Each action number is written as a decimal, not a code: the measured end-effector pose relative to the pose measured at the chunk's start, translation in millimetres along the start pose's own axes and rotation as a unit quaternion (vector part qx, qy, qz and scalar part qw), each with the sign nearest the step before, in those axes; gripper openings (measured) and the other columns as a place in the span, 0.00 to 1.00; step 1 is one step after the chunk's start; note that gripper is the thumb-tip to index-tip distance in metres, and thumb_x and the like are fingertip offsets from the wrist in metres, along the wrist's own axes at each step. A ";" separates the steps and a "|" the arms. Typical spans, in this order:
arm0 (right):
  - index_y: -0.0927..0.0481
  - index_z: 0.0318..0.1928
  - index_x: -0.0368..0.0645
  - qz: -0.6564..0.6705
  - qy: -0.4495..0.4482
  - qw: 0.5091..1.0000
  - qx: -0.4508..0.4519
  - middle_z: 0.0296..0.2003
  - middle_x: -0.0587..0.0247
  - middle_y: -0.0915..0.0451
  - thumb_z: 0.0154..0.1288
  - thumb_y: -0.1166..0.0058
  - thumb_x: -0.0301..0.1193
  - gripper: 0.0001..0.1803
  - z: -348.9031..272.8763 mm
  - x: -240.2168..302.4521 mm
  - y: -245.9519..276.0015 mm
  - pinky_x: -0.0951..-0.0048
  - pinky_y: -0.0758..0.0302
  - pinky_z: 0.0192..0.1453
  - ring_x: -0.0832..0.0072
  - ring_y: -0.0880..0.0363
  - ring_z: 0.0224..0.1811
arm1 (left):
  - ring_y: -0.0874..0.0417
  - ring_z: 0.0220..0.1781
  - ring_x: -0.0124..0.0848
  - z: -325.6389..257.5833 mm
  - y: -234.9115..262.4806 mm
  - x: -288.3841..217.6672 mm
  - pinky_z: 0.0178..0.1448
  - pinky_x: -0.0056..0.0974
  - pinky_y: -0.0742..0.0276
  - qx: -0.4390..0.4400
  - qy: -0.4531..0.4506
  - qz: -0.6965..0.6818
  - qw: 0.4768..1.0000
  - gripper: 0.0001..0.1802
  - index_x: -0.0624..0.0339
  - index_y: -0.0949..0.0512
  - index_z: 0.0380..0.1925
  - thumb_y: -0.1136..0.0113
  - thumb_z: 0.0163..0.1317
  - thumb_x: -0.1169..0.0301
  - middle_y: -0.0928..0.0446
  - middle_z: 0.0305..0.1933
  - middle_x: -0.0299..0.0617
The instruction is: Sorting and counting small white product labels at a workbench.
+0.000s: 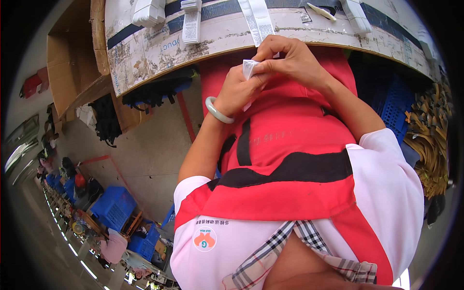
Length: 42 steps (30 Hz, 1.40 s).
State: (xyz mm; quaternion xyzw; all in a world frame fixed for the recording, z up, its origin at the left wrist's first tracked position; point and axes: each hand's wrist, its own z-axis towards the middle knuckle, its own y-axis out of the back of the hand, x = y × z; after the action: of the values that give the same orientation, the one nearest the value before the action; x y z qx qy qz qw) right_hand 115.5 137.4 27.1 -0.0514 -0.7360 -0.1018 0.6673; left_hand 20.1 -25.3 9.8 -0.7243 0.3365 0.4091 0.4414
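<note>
My left hand [238,90], with a pale bangle at its wrist, is closed around a small stack of folded white labels [249,69]. My right hand [291,59] is bent over the top of that stack, thumb and fingers pinched together at its edge. Both hands meet just off the table's near edge, in front of my red apron. Right beyond them, printed white label strips [257,21] lie on the table [150,63]. Farther left are a narrow label bundle [191,24] and a thicker one [149,13].
To the right on the table lie a slim cream-coloured pointed tool [321,11] and another label bundle [356,17]. An open cardboard box [72,63] stands at the left. Below the table's right side are a blue crate [397,108] and a heap of tan straps [428,145].
</note>
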 end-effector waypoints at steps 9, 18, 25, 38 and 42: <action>0.16 0.42 0.44 -0.335 0.128 0.915 -0.183 0.39 0.53 0.21 0.57 0.37 0.32 0.13 50.2 -5.2 50.7 0.61 0.26 0.48 0.58 0.24 0.44 | 0.29 0.21 0.23 14.9 0.2 6.8 0.25 0.30 0.32 -0.040 0.054 -0.103 0.992 0.06 0.63 0.23 0.36 0.38 0.63 0.72 0.27 0.25 0.34; 0.17 0.44 0.42 -0.457 0.093 0.834 -0.295 0.42 0.53 0.21 0.56 0.37 0.30 0.14 26.4 4.4 81.6 0.62 0.27 0.51 0.58 0.24 0.46 | 0.31 0.20 0.21 9.9 14.0 2.3 0.23 0.28 0.36 -0.128 0.039 -0.077 0.988 0.04 0.61 0.22 0.31 0.36 0.61 0.75 0.26 0.23 0.33; 0.12 0.37 0.49 -0.547 0.122 0.759 -0.332 0.39 0.69 0.18 0.58 0.37 0.34 0.08 5.1 -38.3 136.4 0.68 0.27 0.50 0.67 0.23 0.44 | 0.31 0.20 0.20 19.5 6.2 7.3 0.23 0.28 0.36 -0.100 0.041 -0.061 0.992 0.03 0.61 0.22 0.31 0.37 0.61 0.75 0.26 0.23 0.33; 0.13 0.37 0.47 -0.467 0.219 0.831 -0.207 0.42 0.66 0.23 0.58 0.37 0.32 0.07 56.1 -34.3 50.0 0.68 0.28 0.51 0.66 0.25 0.46 | 0.29 0.21 0.19 20.6 2.4 7.1 0.24 0.28 0.35 -0.125 0.023 0.005 0.992 0.01 0.62 0.19 0.30 0.36 0.59 0.76 0.24 0.23 0.32; 0.14 0.39 0.46 -0.359 0.189 0.893 -0.195 0.41 0.65 0.23 0.57 0.35 0.30 0.09 51.9 -31.3 46.3 0.70 0.28 0.54 0.67 0.25 0.49 | 0.25 0.27 0.19 16.0 5.2 -4.7 0.31 0.26 0.30 -0.184 -0.019 0.062 0.981 0.05 0.64 0.17 0.35 0.36 0.58 0.79 0.22 0.25 0.31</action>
State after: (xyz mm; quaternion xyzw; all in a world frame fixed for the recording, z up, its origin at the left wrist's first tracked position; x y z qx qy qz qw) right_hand 78.1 195.7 -4.8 0.1078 -0.5296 -0.4839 0.6883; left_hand 9.0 -12.1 7.7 -0.7628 0.2917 0.5043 0.2806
